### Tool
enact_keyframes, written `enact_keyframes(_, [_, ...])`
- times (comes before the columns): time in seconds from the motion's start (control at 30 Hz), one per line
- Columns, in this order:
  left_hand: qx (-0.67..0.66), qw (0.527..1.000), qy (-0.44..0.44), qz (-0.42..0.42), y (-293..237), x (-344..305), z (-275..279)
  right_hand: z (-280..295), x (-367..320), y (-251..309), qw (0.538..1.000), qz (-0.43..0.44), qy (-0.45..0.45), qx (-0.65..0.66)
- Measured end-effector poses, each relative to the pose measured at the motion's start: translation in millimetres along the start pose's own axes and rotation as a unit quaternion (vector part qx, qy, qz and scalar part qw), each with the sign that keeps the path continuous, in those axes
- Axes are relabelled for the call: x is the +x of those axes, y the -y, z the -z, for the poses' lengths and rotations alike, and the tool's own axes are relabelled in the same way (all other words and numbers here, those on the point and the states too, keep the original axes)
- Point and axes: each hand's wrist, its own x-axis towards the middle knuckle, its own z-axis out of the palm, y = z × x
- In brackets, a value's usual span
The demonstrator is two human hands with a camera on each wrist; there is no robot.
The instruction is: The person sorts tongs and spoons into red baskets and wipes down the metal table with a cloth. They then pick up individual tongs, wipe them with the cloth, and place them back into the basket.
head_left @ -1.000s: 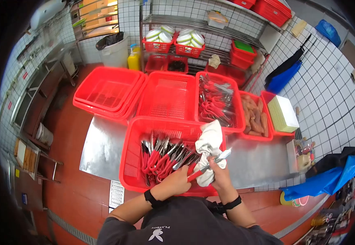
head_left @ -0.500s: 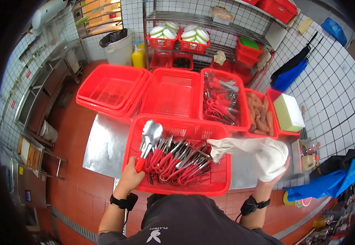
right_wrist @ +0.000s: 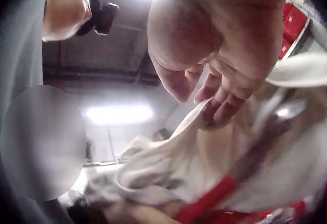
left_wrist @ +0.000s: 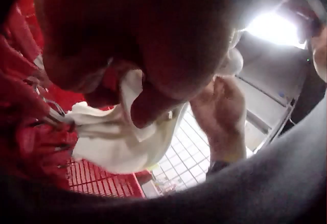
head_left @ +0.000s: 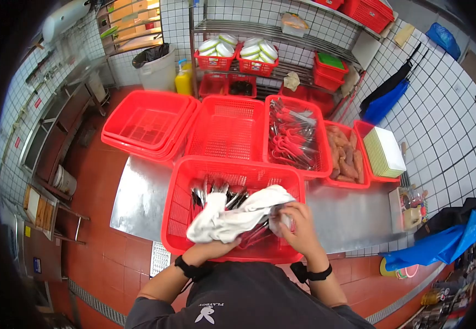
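The cloth [head_left: 227, 222] is now spreading across the gap between the two hands; half a second ago the right hand [head_left: 302, 227] was holding it out to the side while the left hand [head_left: 213, 250] was raising a pair of tongs. Both hands are now working together on the cloth, low over the large basket [head_left: 271, 255], and the raised tongs are no longer showing plainly in the head view. In the right wrist view, a blurred red handle [right_wrist: 209, 201] is passing beside the folds; whether the left hand is also gripping it, I cannot tell. The left fingers are closing on a fold, with the cloth lying partly over them and hiding their tips from above. The right fingers [right_wrist: 225, 111] are curling narrowly and pinching the cloth's edge, while the rest of it is hanging below them and stretching towards the left hand. Loose tongs [head_left: 256, 236] are lying in the large basket beneath the cloth, partly covered, with metal ends showing beyond it. The basket is resting on the metal surface [head_left: 353, 214], and a smaller basket [head_left: 325, 153] holding more red-handled tongs is standing just behind it, to the right.
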Motion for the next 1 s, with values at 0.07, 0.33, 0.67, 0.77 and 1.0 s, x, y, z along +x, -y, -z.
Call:
enact_keyframes(0.07, [0.123, 0.991, -0.046, 0.023, -36, -11, 25, -8, -20, -18, 0.998, -0.049, -0.014, -0.028])
enact_keyframes(0.33, [0.041, 0.993, 0.042, 0.106, -62, -5, 6, -64, -51, -22, 0.831, -0.192, 0.052, 0.519])
enact_keyframes(0.67, [0.011, 0.982, 0.155, 0.106, -81, -6, 16, -65, -62, -47, 0.804, -0.215, -0.087, 0.547])
enact_keyframes(0.77, [0.006, 0.970, 0.214, 0.116, -92, -9, 21, -58, -59, -22, 0.751, -0.240, -0.101, 0.607])
enact_keyframes(1.0, [-0.001, 0.980, 0.167, 0.104, -78, -14, 8, -56, -52, -21, 0.737, -0.257, -0.152, 0.606])
